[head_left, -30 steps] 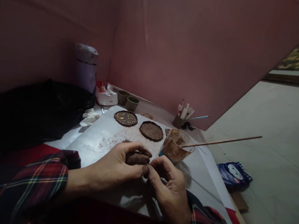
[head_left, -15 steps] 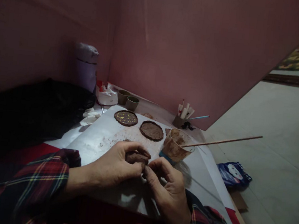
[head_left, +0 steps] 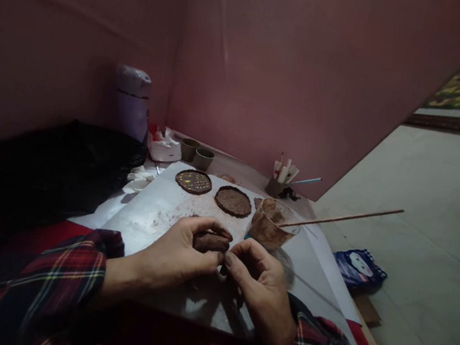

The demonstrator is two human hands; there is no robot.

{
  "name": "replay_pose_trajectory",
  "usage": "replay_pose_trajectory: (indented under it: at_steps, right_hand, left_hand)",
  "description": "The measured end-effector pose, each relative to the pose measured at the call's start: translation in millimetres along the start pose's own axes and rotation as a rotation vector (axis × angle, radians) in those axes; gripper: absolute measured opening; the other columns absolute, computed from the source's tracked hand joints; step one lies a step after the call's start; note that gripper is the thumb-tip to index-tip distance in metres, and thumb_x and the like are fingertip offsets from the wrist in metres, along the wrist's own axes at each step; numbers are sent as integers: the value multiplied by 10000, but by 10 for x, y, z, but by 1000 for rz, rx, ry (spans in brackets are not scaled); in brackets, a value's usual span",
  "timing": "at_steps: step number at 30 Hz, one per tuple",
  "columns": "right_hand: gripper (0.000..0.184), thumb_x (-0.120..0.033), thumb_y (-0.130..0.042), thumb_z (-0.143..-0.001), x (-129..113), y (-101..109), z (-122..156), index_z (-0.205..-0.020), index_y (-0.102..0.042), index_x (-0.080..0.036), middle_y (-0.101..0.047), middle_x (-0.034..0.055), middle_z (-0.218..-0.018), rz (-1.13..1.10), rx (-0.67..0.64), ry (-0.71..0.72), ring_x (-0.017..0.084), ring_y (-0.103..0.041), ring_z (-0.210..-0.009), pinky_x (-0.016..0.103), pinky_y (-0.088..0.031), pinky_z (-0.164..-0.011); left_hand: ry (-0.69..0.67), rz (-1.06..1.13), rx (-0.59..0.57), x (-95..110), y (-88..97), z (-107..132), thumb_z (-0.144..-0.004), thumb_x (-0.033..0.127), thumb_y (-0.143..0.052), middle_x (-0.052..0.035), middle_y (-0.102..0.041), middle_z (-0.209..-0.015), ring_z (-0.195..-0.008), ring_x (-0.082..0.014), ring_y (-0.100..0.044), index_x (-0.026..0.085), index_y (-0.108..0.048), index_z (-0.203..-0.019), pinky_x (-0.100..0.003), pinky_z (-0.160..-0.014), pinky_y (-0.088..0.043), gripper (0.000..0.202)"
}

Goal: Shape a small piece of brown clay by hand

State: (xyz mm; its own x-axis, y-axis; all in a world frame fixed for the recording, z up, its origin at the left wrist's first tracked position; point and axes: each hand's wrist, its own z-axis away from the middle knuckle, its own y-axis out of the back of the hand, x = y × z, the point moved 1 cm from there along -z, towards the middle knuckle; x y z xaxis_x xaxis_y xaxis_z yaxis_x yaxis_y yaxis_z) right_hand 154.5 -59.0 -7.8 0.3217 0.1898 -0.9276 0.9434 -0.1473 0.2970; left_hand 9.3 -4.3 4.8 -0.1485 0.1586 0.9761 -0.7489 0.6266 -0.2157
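My left hand is curled around a lump of brown clay, with its thumb below and fingers over the top. My right hand pinches thumb and forefinger together at the lump's right end, touching the left thumb. A dark strip shows under the right fingers; I cannot tell whether it is clay or shadow. Both hands have brown smears on the fingertips. Beyond them lie two round clay discs with raised rims: a plain one and one with yellow dots.
A brown-smeared clear cup with a long thin stick stands right of the hands. White paper with crumbs covers the table. Farther back are two dark cups, a tool holder and a lilac container. A black bag lies left.
My right hand has shifted slightly up at the clay's right end, its thumb now higher. The left hand keeps its hold and has barely moved.
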Motion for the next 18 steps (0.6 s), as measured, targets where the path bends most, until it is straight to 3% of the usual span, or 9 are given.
replay_pose_trajectory:
  at_steps: [4, 7, 12, 15, 18]
  right_hand:
    - [238, -361, -573, -832, 8, 2, 11, -688, -527, -177, -492, -33, -594, 23, -11, 18, 98, -439, -539, 207, -344, -479]
    - [229, -348, -567, -837, -5, 1, 12, -693, -530, -173, -508, -24, -613, 71, -17, 42, 105, -454, -569, 217, -361, -514]
    - [233, -357, -555, -845, 6, 13, 10, -698, -521, -179, -503, -33, -602, 25, -29, 18, 96, -442, -542, 214, -352, -500]
    - [231, -348, -561, -842, 13, 16, 14, -692, -530, -175, -497, -32, -610, 56, -32, 47, 97, -440, -561, 213, -352, -508]
    - [223, -335, -574, -836, 19, 10, 10, -689, -535, -172, -503, -29, -616, 60, -34, 36, 97, -443, -572, 211, -352, -514]
  left_hand:
    - [-3, 11, -26, -6, 8, 7, -687, 128, -682, 14, -618, -766, -732, -112, -577, 157, -601, -862, -188, -608, -439, 195]
    - [-35, -12, -4, -27, 12, 3, -679, 89, -655, 17, -614, -752, -732, -106, -576, 151, -591, -837, -171, -603, -438, 181]
    - [35, -97, 51, -17, 26, 8, -733, 154, -622, 32, -573, -717, -574, -79, -511, 166, -574, -890, -161, -460, -400, 165]
    - [14, -76, 4, -7, 18, 7, -713, 172, -675, 37, -570, -726, -618, -75, -524, 161, -567, -886, -153, -509, -414, 204]
    - [-36, -68, 3, -15, 13, 1, -702, 75, -628, 30, -591, -745, -696, -76, -549, 147, -573, -845, -137, -570, -419, 169]
